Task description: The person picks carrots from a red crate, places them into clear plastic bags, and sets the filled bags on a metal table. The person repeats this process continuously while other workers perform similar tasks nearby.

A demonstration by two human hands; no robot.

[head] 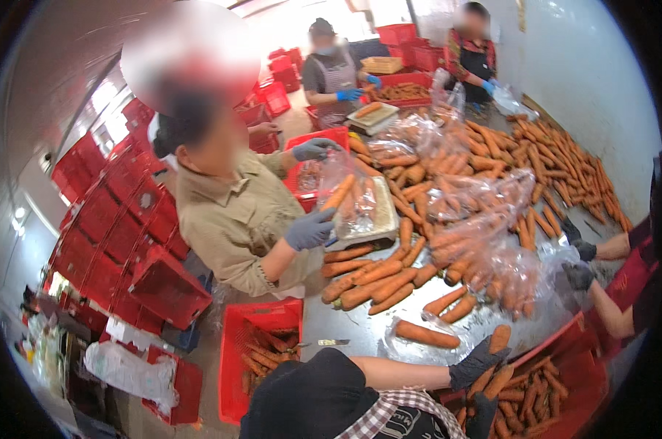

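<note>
My left hand [478,363], in a dark glove, grips a carrot [499,338] above the near edge of a red plastic crate [593,378]. Close below it, my right hand [483,412], also gloved and partly cut off by the picture's bottom edge, holds another carrot [498,382]. Loose carrots [528,398] fill the crate under both hands. Just beyond my left hand, a single large carrot [427,333] lies with a clear plastic bag [396,351] on the metal table [358,329].
A co-worker [237,219] bags carrots beside a scale [383,219]. At right, another person's gloved hands [580,263] touch bagged carrots [512,280]. Two people [331,82] work at the back. A carrot-filled crate [259,318] stands left; stacked red crates [111,225] lie beyond.
</note>
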